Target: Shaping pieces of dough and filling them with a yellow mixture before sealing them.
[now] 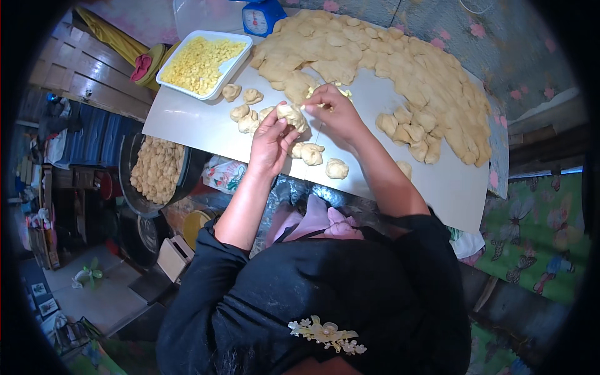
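My left hand [270,140] is closed on a pale dough ball [290,119] over the white work board [437,194]. Beside it, my right hand [332,109] is pinched at the ball's upper right, on a small pale piece. A little heap of yellow cubes [344,94] lies behind that hand, partly hidden by it. Several loose dough balls [336,169] sit around my hands. A wide spread of flattened dough pieces [375,44] covers the back and right of the board, with rounder lumps [409,131] at its inner edge.
A white tray of yellow cubes [162,76] stands at the back left, beside a blue scale [262,19]. A dark basin [128,187] full of dough lumps sits below the board's left edge. A green patterned cloth [531,231] hangs at the right.
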{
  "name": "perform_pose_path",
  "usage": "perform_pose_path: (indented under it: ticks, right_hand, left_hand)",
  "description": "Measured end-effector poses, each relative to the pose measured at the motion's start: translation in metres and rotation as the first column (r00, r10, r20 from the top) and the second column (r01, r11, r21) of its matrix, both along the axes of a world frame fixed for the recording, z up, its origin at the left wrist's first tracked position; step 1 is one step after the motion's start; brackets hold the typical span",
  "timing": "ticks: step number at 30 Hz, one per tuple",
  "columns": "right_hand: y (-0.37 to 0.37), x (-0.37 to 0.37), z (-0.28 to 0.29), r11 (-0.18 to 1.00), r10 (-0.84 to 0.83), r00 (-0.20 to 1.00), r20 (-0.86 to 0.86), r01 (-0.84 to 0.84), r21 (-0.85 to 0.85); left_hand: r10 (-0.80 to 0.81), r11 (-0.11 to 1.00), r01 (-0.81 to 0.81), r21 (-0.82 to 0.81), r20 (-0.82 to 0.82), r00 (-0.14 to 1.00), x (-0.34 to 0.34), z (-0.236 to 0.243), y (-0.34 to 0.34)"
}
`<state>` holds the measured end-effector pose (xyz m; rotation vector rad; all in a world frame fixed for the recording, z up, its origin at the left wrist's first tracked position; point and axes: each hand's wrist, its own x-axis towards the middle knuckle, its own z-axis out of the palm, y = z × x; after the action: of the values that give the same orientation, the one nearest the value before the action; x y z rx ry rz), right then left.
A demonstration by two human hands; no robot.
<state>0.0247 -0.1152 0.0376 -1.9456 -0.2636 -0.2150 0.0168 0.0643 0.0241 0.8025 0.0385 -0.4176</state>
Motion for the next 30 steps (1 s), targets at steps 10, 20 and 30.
perform_pose_path:
  ticks: [10, 20, 30]
  right_hand:
    - [-0.005, -0.030, -0.001, 0.955, -0.256, 0.958, 0.133, 0.272, -0.119]
    - [-0.048, -0.094, 0.012, 0.993, -0.106, 0.994, -0.020, 0.107, 0.043]
    - [-0.127, -0.138, -0.010, 0.788, -0.261, 0.963, -0.068, 0.172, -0.591]
  left_hand:
    - [-0.202, 0.772, -0.246, 0.587, 0.593, 0.779, -0.024, 0.001, -0.039]
    - [-0.404, 0.821, 0.132, 0.556, 0.402, 0.822, -0.042, 0.015, -0.065]
    - [-0.813, 0.378, -0.369, 0.849, 0.495, 0.307, -0.051, -0.006, -0.083]
